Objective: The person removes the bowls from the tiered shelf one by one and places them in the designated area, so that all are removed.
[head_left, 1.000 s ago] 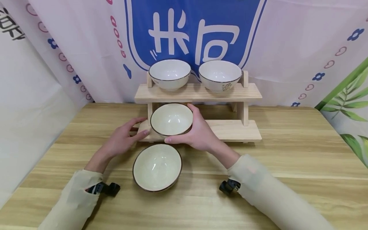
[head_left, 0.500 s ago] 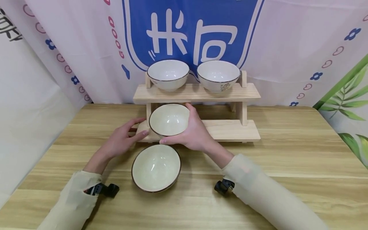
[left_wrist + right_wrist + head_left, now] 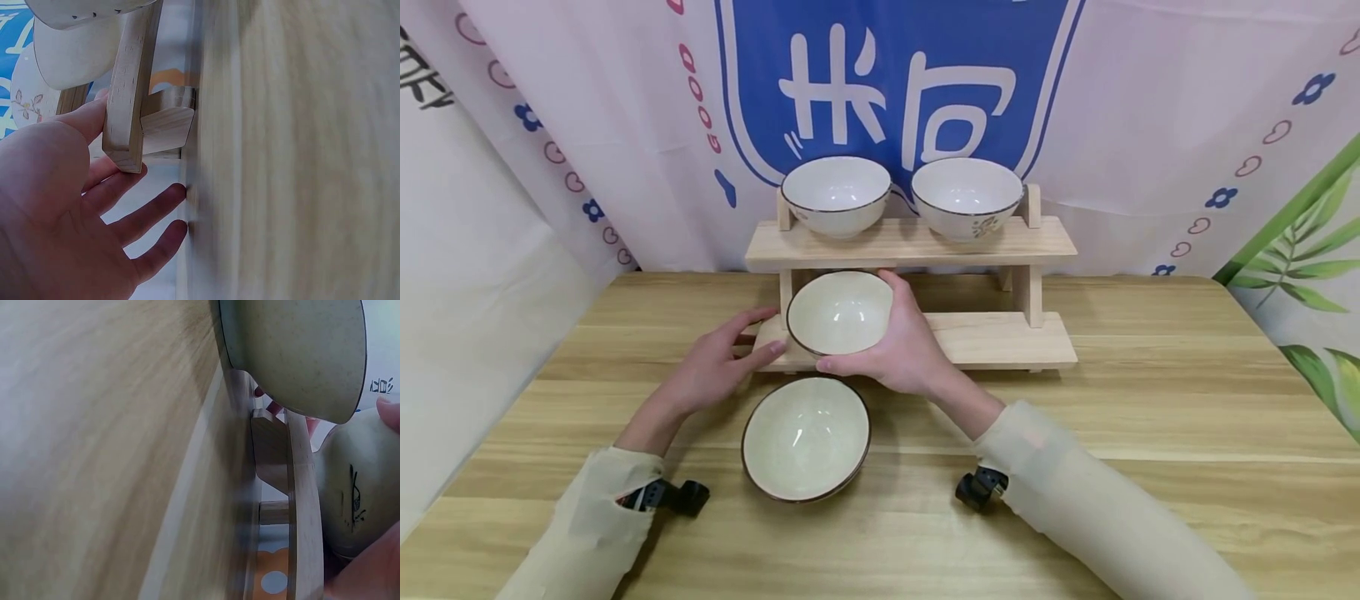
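The right hand (image 3: pixel 910 346) wraps its fingers round the right side of a bowl (image 3: pixel 838 315) at the left end of the crosswise lower shelf (image 3: pixel 1000 342). The left hand's (image 3: pixel 718 367) fingers, loosely spread, touch that end. Another bowl (image 3: pixel 805 440) stands on the counter (image 3: pixel 925 533), nearer the person, its far rim nearest the right thumb.

cream bowl (image 3: pixel 837 312) – dark-rimmed, upright; on lower shelf (image 3: pixel 1000 340)
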The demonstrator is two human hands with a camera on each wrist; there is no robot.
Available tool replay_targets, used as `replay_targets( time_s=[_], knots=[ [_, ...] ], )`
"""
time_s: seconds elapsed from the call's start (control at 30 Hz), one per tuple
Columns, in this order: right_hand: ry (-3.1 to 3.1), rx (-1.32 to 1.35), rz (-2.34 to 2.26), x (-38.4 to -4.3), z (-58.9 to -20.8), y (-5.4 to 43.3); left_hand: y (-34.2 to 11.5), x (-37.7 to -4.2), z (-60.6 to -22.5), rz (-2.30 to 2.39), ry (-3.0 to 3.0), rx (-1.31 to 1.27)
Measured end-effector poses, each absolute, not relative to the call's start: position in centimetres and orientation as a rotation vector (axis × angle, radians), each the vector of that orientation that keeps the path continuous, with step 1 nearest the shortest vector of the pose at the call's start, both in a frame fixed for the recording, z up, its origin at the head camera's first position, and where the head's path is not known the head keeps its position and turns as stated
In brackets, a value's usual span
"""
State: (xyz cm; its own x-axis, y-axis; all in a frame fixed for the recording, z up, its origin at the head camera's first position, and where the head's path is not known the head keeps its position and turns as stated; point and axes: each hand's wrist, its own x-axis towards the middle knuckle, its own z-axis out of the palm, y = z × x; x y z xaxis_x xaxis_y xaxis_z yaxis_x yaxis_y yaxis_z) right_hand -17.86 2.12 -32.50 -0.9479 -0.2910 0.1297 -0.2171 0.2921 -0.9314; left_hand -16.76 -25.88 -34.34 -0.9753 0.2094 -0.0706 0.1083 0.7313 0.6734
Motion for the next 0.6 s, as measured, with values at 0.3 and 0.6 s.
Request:
replay_targets(
  time_s=[0.3, 0.6],
  knots=[
    [2.49, -0.456, -1.708, -17.4, -32.5, 2.6, -25.9, -16.8, -34.4, 1.085, 2.78, 0.261],
    [2.49, -0.456, -1.677, -16.9, -32.4, 3.9, -25.8, -16.9, -34.5, 1.074, 2.784, 0.248]
  ],
)
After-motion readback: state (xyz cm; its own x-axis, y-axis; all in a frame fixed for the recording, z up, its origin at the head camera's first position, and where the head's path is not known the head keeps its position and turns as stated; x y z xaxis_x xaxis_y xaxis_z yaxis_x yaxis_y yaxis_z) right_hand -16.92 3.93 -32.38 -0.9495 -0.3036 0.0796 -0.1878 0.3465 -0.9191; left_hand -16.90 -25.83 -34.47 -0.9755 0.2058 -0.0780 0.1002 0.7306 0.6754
